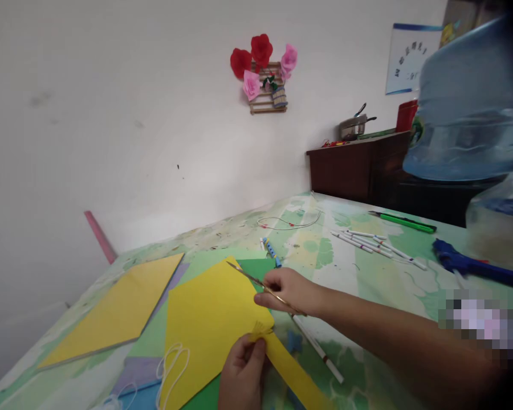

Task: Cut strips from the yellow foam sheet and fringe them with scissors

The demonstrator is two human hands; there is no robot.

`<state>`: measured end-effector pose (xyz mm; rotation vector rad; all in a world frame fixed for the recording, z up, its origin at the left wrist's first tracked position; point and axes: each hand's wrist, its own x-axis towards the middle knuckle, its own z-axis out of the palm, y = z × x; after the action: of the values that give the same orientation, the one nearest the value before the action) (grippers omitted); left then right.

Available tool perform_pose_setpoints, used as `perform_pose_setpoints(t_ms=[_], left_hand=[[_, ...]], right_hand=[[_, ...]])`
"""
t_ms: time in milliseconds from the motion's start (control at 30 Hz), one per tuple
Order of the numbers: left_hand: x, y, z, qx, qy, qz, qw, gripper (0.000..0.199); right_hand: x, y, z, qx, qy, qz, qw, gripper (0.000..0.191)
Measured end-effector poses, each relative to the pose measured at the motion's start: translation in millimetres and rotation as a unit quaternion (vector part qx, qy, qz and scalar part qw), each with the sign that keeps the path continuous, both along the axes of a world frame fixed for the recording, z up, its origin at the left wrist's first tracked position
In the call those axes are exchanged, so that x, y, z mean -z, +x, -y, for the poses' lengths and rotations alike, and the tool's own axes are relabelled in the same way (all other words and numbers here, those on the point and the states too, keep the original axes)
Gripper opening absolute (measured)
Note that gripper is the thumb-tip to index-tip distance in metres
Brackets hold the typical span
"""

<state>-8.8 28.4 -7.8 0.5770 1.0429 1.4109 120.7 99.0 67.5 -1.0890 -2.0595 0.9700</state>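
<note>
My left hand (243, 370) pinches a yellow paper strip (294, 364) between thumb and fingers. Fine fringe-like cuts show at the strip's upper end, and its other end runs down to the right. Closed around a pair of gold-coloured scissors (277, 297), my right hand (293, 290) sits above and to the right of the left one. The scissors' tips point up and left, over a yellow paper sheet (205, 307), apart from the strip. Green, purple and blue sheets lie partly hidden beneath the yellow one. A white marker (318, 350) rests below my right wrist.
A yellow pad (115, 313) lies at left, with white string (173, 364) nearer me. Several white markers (363, 242), a green craft knife (406, 222) and a blue glue gun (457, 259) are at right. A large water bottle (470, 108) stands behind them.
</note>
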Motion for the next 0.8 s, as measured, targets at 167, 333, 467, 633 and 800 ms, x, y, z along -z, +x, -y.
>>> perform_pose_setpoints(t_ms=[167,333,467,633,800], left_hand=[[-1.9,2,3,-0.011,0.029,0.01,0.999,0.019],[-4.5,1,4,-0.035,0.042,-0.024,0.998,0.015],[-6.6,-6,4,-0.087,0.04,-0.071,0.993,0.017],[-9.4,-12,1,-0.094,0.05,-0.082,0.991,0.023],[-11.3,-12,5,-0.097,0.063,-0.139,0.983,0.029]], right_hand=[[28.8,24,19,0.032,0.063,0.105,0.992,0.027],[43.3,32,30,0.053,0.144,0.254,0.955,0.024],[48.7,30,29,0.035,0.153,0.287,0.945,0.024],[49.9,31,29,0.017,0.165,0.305,0.938,0.026],[45.6,35,30,0.016,0.155,0.336,0.929,0.037]])
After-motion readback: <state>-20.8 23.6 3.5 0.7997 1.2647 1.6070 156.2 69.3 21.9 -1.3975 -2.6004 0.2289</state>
